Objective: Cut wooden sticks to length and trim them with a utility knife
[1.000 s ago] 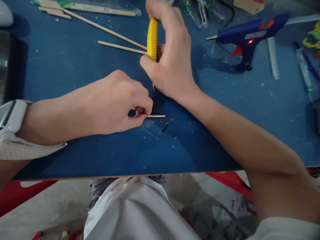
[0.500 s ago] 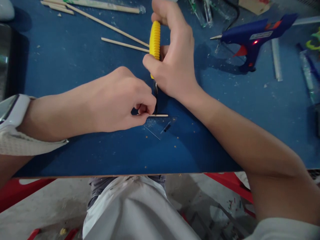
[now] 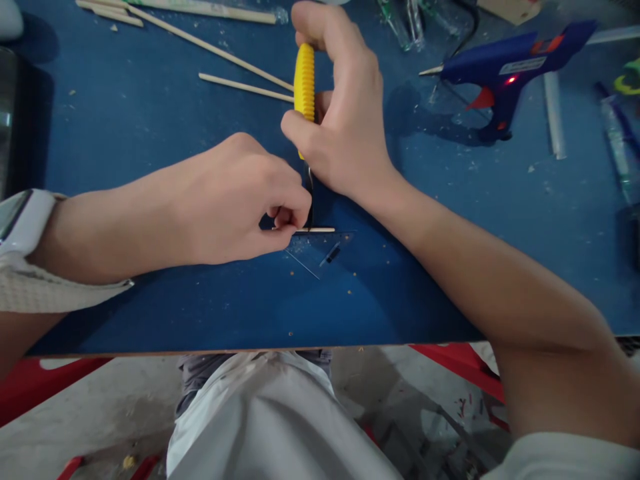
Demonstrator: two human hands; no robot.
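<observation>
My left hand [image 3: 240,200] is closed in a pinch on a short wooden stick [image 3: 316,231] that lies flat on the blue table [image 3: 150,133]. My right hand [image 3: 345,113] is wrapped round the yellow ribbed handle of a knife [image 3: 304,80], held upright. Its thin blade [image 3: 311,193] comes down onto the stick just right of my left fingertips. A small clear plastic set square [image 3: 320,252] lies right under the stick.
A blue hot glue gun [image 3: 505,67] with a red light stands at the back right. Long wooden sticks [image 3: 225,50] lie at the back left. Clear glue sticks [image 3: 554,113] and pens lie at the far right. The table's front edge [image 3: 250,350] is close to my body.
My right hand and the knife have shifted only slightly over the stick. My left hand has kept its pinch on the stick.
</observation>
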